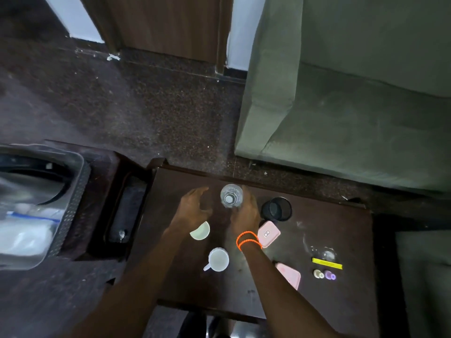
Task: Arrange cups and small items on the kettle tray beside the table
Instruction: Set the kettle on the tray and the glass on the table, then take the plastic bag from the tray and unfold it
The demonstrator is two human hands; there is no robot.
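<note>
A clear plastic bottle [231,195] stands at the far edge of the dark wooden table [317,296]. My right hand [245,212], with orange bands at the wrist, wraps around the bottle's right side. My left hand [194,208] hovers open just left of the bottle, fingers spread. A white cup [201,231] lies partly under my left wrist, and a white mug [218,260] with a handle stands nearer me. A dark glass [277,209] stands right of the bottle. A clear glass [319,247] sits further right. The dark tray [127,211] lies left of the table.
Two pink flat items [268,234] [289,275], a yellow strip [327,262] and two small round pods [324,274] lie on the table's right half. A clear bin [36,211] of packets sits at the left. A green sofa [353,106] stands beyond the table.
</note>
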